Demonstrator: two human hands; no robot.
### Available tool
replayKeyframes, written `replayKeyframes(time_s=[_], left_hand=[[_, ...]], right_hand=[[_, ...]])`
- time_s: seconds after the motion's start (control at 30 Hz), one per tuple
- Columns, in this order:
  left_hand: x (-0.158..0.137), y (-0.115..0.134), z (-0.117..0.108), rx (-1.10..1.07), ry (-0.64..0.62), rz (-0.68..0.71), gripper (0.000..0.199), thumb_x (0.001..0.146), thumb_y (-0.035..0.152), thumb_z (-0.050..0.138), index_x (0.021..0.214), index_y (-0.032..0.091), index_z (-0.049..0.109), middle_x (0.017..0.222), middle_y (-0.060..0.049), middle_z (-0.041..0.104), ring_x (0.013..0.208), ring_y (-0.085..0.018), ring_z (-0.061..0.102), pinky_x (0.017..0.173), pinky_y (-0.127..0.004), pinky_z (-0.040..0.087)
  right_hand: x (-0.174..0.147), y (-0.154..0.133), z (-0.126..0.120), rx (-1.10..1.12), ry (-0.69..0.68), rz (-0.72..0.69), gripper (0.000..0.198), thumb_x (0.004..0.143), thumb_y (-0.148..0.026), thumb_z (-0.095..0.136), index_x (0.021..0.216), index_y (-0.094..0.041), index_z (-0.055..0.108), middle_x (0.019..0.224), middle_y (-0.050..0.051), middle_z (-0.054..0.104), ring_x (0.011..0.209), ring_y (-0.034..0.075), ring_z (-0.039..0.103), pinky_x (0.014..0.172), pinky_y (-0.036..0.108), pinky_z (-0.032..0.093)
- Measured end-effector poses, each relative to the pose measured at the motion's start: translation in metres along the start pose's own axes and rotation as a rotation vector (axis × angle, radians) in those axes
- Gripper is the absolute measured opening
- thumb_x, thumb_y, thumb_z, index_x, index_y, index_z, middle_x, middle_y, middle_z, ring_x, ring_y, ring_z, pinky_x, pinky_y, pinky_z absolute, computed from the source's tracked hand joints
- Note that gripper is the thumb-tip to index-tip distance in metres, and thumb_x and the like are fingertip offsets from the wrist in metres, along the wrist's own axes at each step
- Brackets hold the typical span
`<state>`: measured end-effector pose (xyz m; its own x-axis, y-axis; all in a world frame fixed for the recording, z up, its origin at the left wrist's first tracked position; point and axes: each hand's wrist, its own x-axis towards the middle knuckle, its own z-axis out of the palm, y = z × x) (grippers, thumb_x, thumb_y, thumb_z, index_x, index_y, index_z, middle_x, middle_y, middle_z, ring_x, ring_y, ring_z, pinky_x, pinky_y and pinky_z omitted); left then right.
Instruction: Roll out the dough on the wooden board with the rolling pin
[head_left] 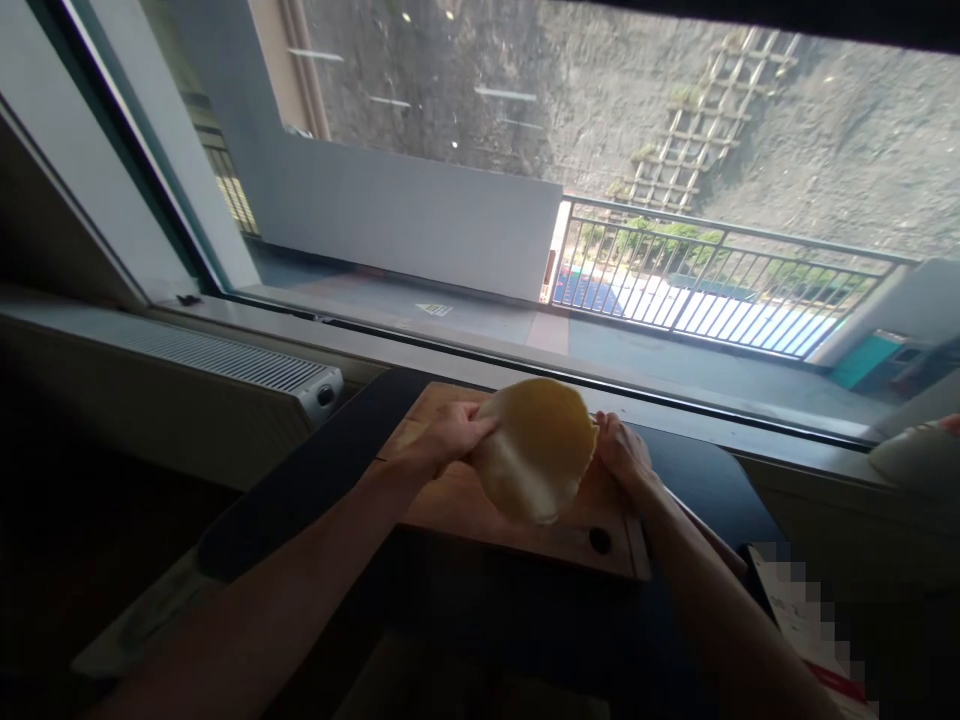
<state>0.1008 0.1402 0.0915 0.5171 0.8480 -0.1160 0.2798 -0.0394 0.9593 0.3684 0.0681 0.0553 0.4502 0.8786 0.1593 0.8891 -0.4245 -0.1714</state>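
A thin, round, yellowish sheet of dough [534,450] is held up over a wooden cutting board [450,505], hiding part of it. My left hand [454,432] pinches its left edge, with the thumb lying on the near face. At the opposite edge, my right hand [621,445] has its fingers closed on the dough's rim. The side of the dough facing me looks smooth, and its right edge is slightly ragged. A dark round hole shows in the board's near right corner.
Beneath the board is a dark table [300,505] with rounded corners, set against a large window. A white radiator [225,360] stands at the left. Beside my right forearm lies a slim rod [705,530], mostly hidden. Outside are a walkway and metal railing [697,280].
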Motion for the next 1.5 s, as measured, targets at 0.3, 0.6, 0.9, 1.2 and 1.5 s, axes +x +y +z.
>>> replayKeyframes(time_s=[0.3,0.6,0.9,1.2,1.5], left_hand=[[0.006,-0.075,-0.034,0.13,0.1,-0.046,0.029,0.07,0.04,0.055,0.079,0.014,0.066,0.075,-0.003,0.067,0.068,-0.017,0.059,0.054,-0.022,0.04],[0.004,-0.075,-0.034,0.085,0.077,-0.008,0.032,0.073,0.041,0.053,0.086,0.015,0.065,0.079,-0.003,0.069,0.073,-0.018,0.061,0.057,-0.022,0.042],[0.005,-0.078,-0.034,0.119,0.056,0.006,0.029,0.077,0.04,0.05,0.083,0.015,0.064,0.076,-0.003,0.066,0.067,-0.016,0.057,0.054,-0.022,0.039],[0.002,-0.076,-0.035,0.124,0.057,0.017,0.028,0.076,0.041,0.051,0.081,0.016,0.063,0.076,-0.002,0.066,0.069,-0.017,0.058,0.055,-0.023,0.04],[0.002,-0.079,-0.034,0.114,0.074,0.027,0.028,0.076,0.04,0.05,0.083,0.016,0.063,0.075,-0.002,0.065,0.065,-0.015,0.056,0.054,-0.022,0.039]], right_hand=[[-0.027,-0.113,0.021,0.005,0.075,-0.428,0.037,0.095,-0.04,0.026,0.09,-0.022,0.057,0.096,0.006,0.06,0.091,0.018,0.052,0.081,0.03,0.036],[-0.021,-0.146,0.036,0.043,0.042,-0.403,0.043,0.095,-0.039,0.023,0.126,-0.019,0.046,0.131,0.01,0.046,0.123,0.023,0.036,0.1,0.038,0.029],[0.027,-0.131,0.037,-0.001,-0.12,-0.247,0.055,0.092,-0.053,0.022,0.133,-0.022,0.039,0.144,0.011,0.032,0.134,0.029,0.02,0.102,0.052,0.023],[-0.046,-0.126,0.026,0.09,-0.177,-0.627,0.053,0.095,-0.048,0.02,0.142,-0.023,0.025,0.148,0.003,0.025,0.136,0.018,0.018,0.109,0.036,0.018],[0.023,-0.125,0.032,0.07,-0.021,-0.234,0.048,0.095,-0.044,0.015,0.104,-0.024,0.058,0.111,0.006,0.057,0.101,0.02,0.05,0.086,0.034,0.037]])
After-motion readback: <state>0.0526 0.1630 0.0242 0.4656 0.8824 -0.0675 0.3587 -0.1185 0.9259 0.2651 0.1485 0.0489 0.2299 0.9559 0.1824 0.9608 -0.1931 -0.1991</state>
